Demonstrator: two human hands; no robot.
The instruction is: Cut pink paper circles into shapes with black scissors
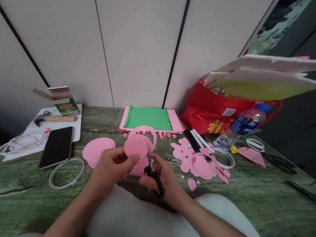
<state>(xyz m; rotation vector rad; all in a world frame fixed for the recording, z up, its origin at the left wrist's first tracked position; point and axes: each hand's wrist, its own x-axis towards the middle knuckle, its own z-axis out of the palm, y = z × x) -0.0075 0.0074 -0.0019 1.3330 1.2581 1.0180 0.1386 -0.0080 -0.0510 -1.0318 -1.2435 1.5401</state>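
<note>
My left hand (115,163) pinches a round pink paper disc (135,145) near its lower left edge, holding it above the table. Black-handled scissors (154,175) are in my right hand (162,175), with fingers in the loops and the blades pointing up at the disc's right edge. Behind the disc shows a pink paper ring (152,131), and below it lie more pink pieces (138,168). On the left, several pink discs (96,150) overlap on the table. A heap of pink cut paper (198,163) lies to the right of my right hand.
A phone (57,146), tape roll (66,173), hammer (57,118) and bead string (24,143) lie left. Green paper (148,118) lies at the back. Right are a red bag (200,110), bottle (242,126), tape roll (231,159) and pens (196,138).
</note>
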